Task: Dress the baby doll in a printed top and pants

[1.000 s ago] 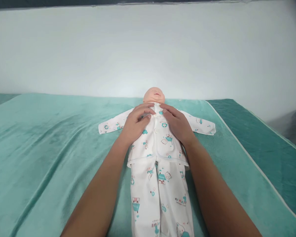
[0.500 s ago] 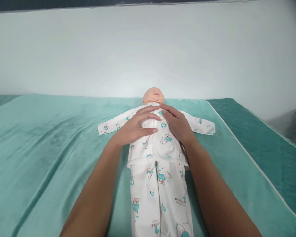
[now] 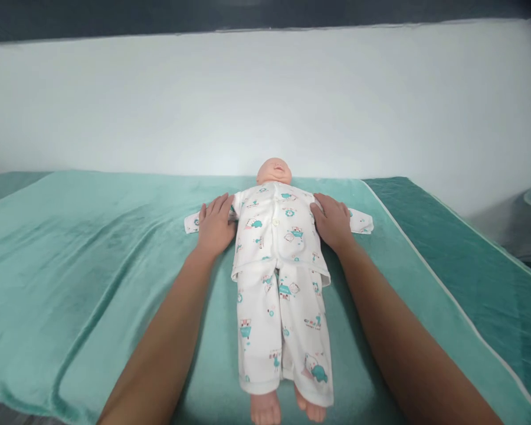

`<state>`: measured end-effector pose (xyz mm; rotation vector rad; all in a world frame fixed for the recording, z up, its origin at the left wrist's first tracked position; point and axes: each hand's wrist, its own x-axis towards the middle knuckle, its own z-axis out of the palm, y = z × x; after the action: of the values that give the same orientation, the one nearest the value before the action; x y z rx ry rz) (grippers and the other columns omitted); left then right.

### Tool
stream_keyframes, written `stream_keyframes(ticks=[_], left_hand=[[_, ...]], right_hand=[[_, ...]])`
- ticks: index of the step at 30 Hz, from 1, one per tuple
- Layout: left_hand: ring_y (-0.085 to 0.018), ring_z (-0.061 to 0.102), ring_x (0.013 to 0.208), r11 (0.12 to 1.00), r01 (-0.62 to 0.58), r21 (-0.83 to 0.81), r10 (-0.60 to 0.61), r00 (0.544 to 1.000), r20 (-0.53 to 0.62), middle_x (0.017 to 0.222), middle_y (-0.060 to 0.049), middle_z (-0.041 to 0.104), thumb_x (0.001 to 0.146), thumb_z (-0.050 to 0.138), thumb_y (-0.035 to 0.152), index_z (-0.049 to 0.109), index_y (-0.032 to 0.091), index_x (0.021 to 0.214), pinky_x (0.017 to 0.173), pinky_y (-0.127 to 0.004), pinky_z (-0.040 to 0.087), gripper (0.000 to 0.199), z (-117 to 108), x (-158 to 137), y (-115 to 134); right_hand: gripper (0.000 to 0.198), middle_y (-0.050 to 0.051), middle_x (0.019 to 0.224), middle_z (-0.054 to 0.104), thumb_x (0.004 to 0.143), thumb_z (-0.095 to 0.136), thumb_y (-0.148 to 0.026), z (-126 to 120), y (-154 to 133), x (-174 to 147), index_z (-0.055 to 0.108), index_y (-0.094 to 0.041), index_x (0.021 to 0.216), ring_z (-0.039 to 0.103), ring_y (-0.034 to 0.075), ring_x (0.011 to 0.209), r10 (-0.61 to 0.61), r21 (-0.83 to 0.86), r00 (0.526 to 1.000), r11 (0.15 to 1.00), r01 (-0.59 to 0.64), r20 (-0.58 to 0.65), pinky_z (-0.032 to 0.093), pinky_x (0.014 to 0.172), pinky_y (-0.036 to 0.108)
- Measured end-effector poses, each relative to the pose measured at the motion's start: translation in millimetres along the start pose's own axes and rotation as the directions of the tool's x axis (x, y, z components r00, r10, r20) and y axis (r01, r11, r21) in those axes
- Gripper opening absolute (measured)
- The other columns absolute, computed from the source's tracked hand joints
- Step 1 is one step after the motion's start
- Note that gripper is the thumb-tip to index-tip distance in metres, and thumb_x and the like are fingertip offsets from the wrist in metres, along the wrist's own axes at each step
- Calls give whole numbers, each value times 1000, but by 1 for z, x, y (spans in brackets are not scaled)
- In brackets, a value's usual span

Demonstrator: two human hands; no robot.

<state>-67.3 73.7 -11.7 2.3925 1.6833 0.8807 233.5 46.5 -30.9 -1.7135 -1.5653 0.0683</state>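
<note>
Left hand: the left hand (image 3: 215, 226) lies flat, palm down, on the doll's sleeve (image 3: 192, 223). Its fingers (image 3: 216, 206) are straight and close together, holding nothing.
Right hand: the right hand (image 3: 334, 221) lies flat on the other sleeve (image 3: 361, 222). Its fingers (image 3: 321, 203) are straight and close together too — not gripping.
Doll: the doll (image 3: 277, 260) lies on its back between the two hands, touching both at the sides of its chest. Its head (image 3: 274, 171) is just past the fingertips, toward the wall. Its bare feet (image 3: 283, 407) are far back from the fingers, near the bottom of the view.
Clothes: a white shirt (image 3: 274, 230) and white pants (image 3: 283, 330) with little teal pictures. The shirt is closed down the front between the two hands.
Blanket: a soft light green blanket (image 3: 92, 265) is under the hands and the doll, with long folds out past the left fingers.
Bed: a darker green bed (image 3: 478, 265) shows out past the right fingers — the blanket's pale edge runs along it.
Wall: a plain white wall (image 3: 265, 100) stands beyond the fingertips, with a dark strip (image 3: 115, 18) along its top.
</note>
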Motion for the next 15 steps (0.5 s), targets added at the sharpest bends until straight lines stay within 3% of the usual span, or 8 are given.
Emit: stream_keyframes(ticks=[3, 8, 11, 15], left_hand=[[-30, 31, 147, 989, 65, 132, -68, 998, 17, 158, -7, 39, 80, 44, 14, 38, 27, 150, 121, -59, 17, 71, -11, -18, -21], [-36, 36, 144, 949, 245, 200, -253, 967, 14, 157, -16, 39, 89, 33, 15, 36, 15, 152, 116, -61, 27, 63, -23, -29, -40], [-35, 35, 145, 938, 279, 204, -289, 957, 22, 160, -18, 33, 89, 31, 13, 37, 11, 150, 117, -56, 27, 62, -23, -27, -46], [-35, 44, 139, 935, 317, 157, -319, 948, -11, 151, -18, 47, 90, 35, 15, 48, 14, 143, 112, -52, 35, 55, -22, -21, -58]], right_hand=[[49, 14, 146, 54, 94, 43, -39, -19, 34, -11, 54, -21, 138, 46, 32, 136, -10, -171, 997, 985, 23, 77, 30, 113, 59], [55, 17, 150, 49, 91, 43, -28, -52, 80, -31, 49, -14, 144, 45, 32, 138, 69, -301, 990, 953, -28, 127, 36, 113, 52], [55, 20, 147, 51, 91, 41, -27, -59, 87, -37, 52, -11, 142, 50, 34, 134, 142, -300, 987, 947, -115, 71, 40, 110, 50], [52, 19, 142, 57, 92, 41, -29, -59, 84, -36, 56, -12, 139, 55, 36, 127, 195, -325, 980, 930, -174, 33, 44, 106, 51]])
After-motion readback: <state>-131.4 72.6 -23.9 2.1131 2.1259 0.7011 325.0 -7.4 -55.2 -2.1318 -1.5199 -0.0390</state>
